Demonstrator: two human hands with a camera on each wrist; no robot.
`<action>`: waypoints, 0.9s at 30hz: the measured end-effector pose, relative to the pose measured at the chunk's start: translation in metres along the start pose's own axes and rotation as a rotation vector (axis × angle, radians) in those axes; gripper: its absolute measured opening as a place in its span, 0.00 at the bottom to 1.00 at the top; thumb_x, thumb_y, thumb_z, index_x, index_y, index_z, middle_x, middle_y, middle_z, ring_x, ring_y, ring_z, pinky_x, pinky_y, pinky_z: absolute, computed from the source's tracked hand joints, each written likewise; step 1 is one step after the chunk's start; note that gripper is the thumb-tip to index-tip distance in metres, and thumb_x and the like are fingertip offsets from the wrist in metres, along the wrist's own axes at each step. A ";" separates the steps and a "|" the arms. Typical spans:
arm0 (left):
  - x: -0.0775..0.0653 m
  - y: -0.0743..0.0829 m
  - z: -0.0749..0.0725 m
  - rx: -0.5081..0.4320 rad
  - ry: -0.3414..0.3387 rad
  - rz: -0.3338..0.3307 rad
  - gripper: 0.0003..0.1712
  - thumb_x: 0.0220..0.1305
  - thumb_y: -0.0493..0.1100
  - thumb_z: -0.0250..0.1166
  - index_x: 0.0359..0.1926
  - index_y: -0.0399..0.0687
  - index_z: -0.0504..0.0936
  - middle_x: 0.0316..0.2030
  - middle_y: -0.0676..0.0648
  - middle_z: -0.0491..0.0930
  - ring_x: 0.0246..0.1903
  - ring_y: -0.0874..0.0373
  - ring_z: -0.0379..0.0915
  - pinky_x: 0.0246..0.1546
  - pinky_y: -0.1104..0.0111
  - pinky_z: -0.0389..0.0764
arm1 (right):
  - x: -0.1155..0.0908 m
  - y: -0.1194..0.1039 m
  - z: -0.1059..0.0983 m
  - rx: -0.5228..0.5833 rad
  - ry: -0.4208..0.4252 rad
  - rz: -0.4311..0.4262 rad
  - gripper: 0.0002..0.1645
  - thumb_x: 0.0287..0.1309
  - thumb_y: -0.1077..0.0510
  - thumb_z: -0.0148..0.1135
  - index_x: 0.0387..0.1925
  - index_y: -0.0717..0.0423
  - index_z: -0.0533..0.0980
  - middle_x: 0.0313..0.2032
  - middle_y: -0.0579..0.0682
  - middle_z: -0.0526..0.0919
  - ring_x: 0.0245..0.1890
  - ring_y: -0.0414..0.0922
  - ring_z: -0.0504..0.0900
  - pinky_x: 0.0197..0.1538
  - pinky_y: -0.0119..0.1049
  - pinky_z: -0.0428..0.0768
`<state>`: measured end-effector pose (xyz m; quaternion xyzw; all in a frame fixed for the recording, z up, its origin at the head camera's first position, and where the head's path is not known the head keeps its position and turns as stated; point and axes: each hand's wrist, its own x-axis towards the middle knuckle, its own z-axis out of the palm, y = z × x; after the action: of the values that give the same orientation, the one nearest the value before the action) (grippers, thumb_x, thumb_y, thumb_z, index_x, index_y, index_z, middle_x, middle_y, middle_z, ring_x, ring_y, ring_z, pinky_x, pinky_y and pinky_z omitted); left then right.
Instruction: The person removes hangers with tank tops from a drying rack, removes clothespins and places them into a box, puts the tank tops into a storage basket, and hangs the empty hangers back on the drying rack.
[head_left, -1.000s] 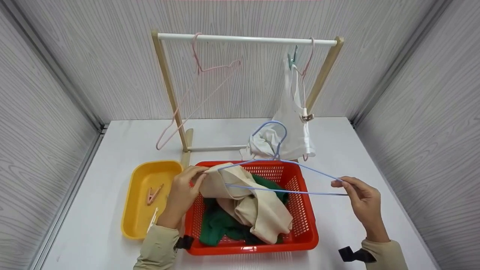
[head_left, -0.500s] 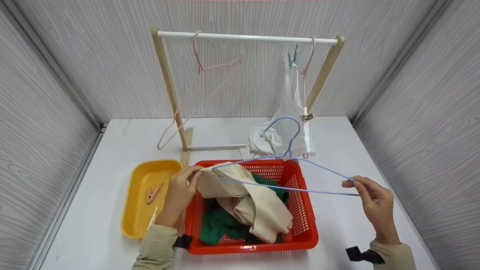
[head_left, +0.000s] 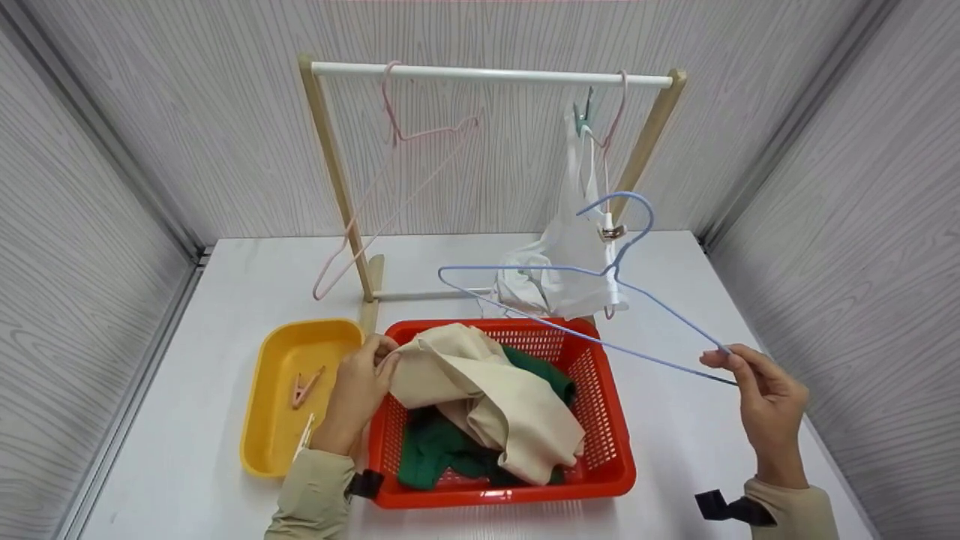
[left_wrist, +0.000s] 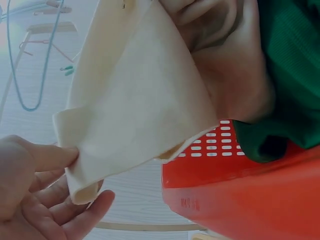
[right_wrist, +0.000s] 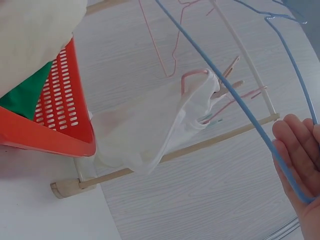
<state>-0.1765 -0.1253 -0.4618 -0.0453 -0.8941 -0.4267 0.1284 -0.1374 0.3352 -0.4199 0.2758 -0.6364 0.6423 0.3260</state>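
Observation:
My left hand (head_left: pixel 361 379) pinches the corner of a cream cloth (head_left: pixel 517 390) at the left rim of the red basket (head_left: pixel 626 457). In the left wrist view, thumb and fingers grip the edge of that cloth (left_wrist: pixel 135 105). Out to the right, my right hand (head_left: pixel 772 394) holds a blue clothes hanger (head_left: pixel 660 304) by one end. The hanger's hook points up and its free end reaches left over the back of the basket, apart from the cloth. A green garment (head_left: pixel 442 454) lies under the cream cloth in the basket.
Behind the basket stands a drying rack (head_left: pixel 487 73). A bare pink hanger (head_left: pixel 405 202) hangs at its left; a white garment (head_left: pixel 577 240) hangs clipped on another pink hanger at its right. A yellow tray (head_left: pixel 259 420) with clothespins (head_left: pixel 304 386) sits left of the basket.
The blue hanger has come out of the cream cloth and swung up and right with my right hand. My left hand keeps the cloth corner in nearly the same spot.

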 end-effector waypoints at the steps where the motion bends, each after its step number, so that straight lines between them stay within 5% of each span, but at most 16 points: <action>1: 0.000 0.000 0.000 0.008 -0.016 0.005 0.04 0.63 0.34 0.63 0.38 0.38 0.78 0.34 0.40 0.83 0.33 0.52 0.78 0.43 0.59 0.84 | 0.000 0.000 0.001 -0.002 0.005 -0.001 0.12 0.57 0.84 0.45 0.41 0.89 0.72 0.37 0.54 0.89 0.40 0.42 0.89 0.54 0.29 0.81; 10: -0.005 0.004 0.003 0.031 -0.130 0.054 0.04 0.60 0.33 0.65 0.37 0.39 0.80 0.36 0.40 0.85 0.36 0.50 0.79 0.46 0.56 0.84 | 0.002 0.003 0.007 -0.058 0.018 -0.008 0.12 0.56 0.84 0.46 0.41 0.88 0.72 0.37 0.51 0.90 0.40 0.40 0.89 0.53 0.26 0.81; 19: -0.011 0.010 0.003 0.096 -0.418 -0.014 0.04 0.63 0.38 0.64 0.38 0.43 0.83 0.37 0.45 0.84 0.38 0.54 0.77 0.50 0.56 0.82 | 0.002 0.005 0.031 -0.267 -0.009 0.044 0.11 0.61 0.75 0.53 0.39 0.87 0.72 0.38 0.37 0.88 0.40 0.32 0.87 0.52 0.22 0.80; 27: -0.013 0.011 0.004 0.074 -0.445 -0.048 0.06 0.63 0.38 0.63 0.40 0.41 0.82 0.38 0.44 0.83 0.37 0.54 0.76 0.50 0.56 0.82 | 0.002 0.007 0.055 -0.350 -0.004 0.071 0.11 0.61 0.73 0.54 0.41 0.82 0.76 0.40 0.30 0.86 0.41 0.29 0.86 0.51 0.21 0.80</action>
<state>-0.1625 -0.1144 -0.4595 -0.1121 -0.9162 -0.3762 -0.0805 -0.1470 0.2805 -0.4208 0.1934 -0.7485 0.5321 0.3451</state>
